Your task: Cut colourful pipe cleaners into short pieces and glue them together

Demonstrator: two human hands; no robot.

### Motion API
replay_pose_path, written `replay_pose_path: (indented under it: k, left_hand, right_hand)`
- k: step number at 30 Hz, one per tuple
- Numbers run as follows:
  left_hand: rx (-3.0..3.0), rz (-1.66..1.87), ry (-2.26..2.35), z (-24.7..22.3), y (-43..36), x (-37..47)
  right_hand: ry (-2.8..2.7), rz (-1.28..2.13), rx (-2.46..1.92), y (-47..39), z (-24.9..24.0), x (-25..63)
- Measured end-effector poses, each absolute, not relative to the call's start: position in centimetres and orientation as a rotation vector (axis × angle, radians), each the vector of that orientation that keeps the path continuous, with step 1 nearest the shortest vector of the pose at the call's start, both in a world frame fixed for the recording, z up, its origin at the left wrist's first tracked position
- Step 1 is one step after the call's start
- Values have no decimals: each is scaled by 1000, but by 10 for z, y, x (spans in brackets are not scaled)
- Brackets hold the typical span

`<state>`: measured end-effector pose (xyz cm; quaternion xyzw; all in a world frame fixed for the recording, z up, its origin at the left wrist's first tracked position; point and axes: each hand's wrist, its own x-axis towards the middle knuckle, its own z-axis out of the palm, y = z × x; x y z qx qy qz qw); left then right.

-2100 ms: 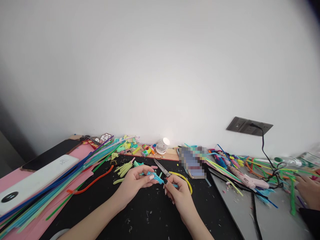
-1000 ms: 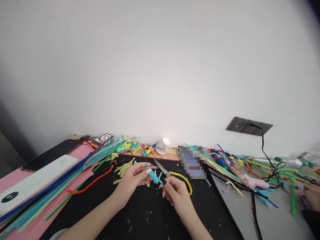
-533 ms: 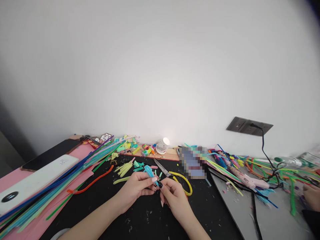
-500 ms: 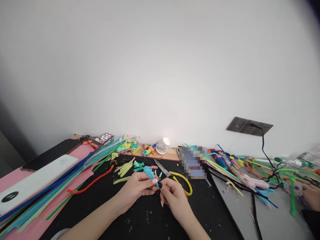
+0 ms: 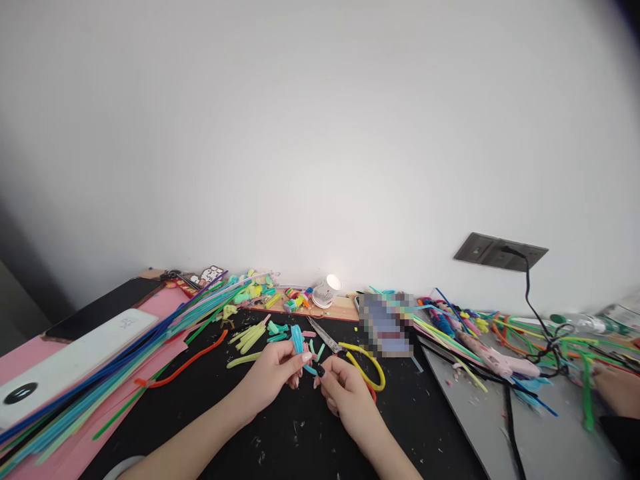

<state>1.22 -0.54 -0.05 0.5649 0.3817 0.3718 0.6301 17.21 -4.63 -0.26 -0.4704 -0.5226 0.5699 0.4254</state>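
Observation:
Between the fingertips of my left hand [image 5: 277, 370] is a bundle of light blue pipe cleaner [image 5: 297, 339], its folded loops standing up above the thumb. A blue strand runs from it toward my right hand [image 5: 345, 390], whose thumb and forefinger pinch its end; one dark nail shows there. Just beyond my hands lie scissors [image 5: 363, 357] with yellow handles, their blades pointing away to the left. Short pale yellow-green pieces [image 5: 251, 335] and teal pieces [image 5: 277, 331] rest left of the blue bundle. Small pink and green bits lie behind my fingertips.
Long pipe cleaners [image 5: 165, 333] and a white power bank [image 5: 75, 363] lie at left. An orange pipe cleaner [image 5: 200, 363] curves nearby. A paper cup [image 5: 327, 291] stands by the wall. A pixelated phone [image 5: 385, 327], a pink glue gun [image 5: 505, 363] and another person's hand [image 5: 617, 390] are at right.
My hands have drawn slightly apart, and a blue strand now shows between them. The blue loops stand more upright. At right, the other person's hand has shifted a little left.

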Motion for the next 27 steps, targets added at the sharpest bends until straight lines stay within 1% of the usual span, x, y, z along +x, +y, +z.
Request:
replay_pose_path:
  k: [4, 11, 21, 24, 27]
  left_hand:
    - [1409, 716, 804, 0, -8, 11]
    - [1413, 419, 639, 0, -13, 7]
    - [1361, 246, 486, 0, -11, 0]
    - [1340, 189, 473, 1, -10, -2]
    - [1309, 125, 463, 3, -11, -3]
  right_hand:
    - [-1206, 1397, -1157, -44, -2, 175]
    - [-1245, 1447, -1082, -47, 0, 174]
    - [-1427, 1405, -1114, -51, -3, 176]
    - [-1435, 1461, -1110, -53, -1, 175]
    - [-1410, 1607, -1051, -55, 3, 173]
